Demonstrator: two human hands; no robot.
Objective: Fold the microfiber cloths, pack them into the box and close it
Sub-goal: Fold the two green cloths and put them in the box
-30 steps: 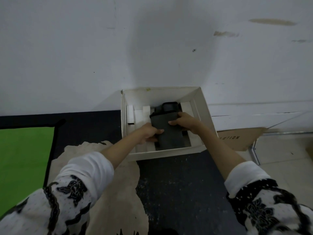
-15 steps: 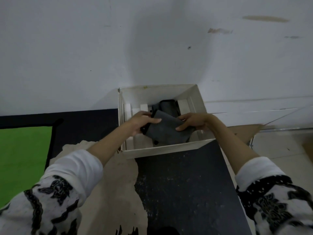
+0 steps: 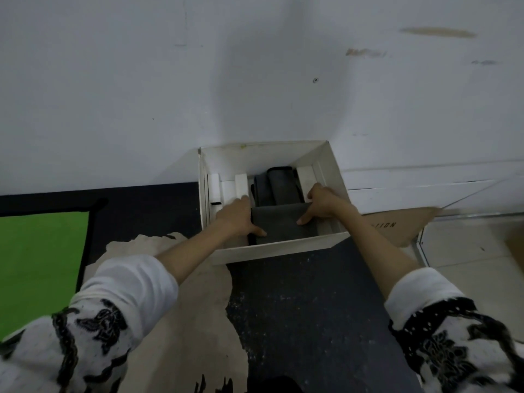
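An open white box point(image 3: 279, 249) stands on the floor against the wall. Inside its near half lies a folded dark grey microfiber cloth point(image 3: 280, 224), flat and squared to the box. My left hand point(image 3: 236, 217) grips the cloth's left edge, thumb on top. My right hand point(image 3: 321, 204) holds its right edge, thumb pressed on the cloth. Behind it, deeper in the box, sits another dark folded cloth point(image 3: 276, 184), partly rolled. White cardboard dividers point(image 3: 241, 185) stand inside the box to the left and right of the cloths.
The box rests on a black mat point(image 3: 306, 307) with a torn beige sheet point(image 3: 187, 321) at its left. A green panel point(image 3: 39, 265) lies at far left. Brown cardboard point(image 3: 397, 225) lies on the tiled floor to the right. The white wall point(image 3: 255, 80) is directly behind.
The grey cloth, held tilted above the box half a second ago, now lies flat and straight in the box's near half. Both hands moved down with it and stay on its edges.
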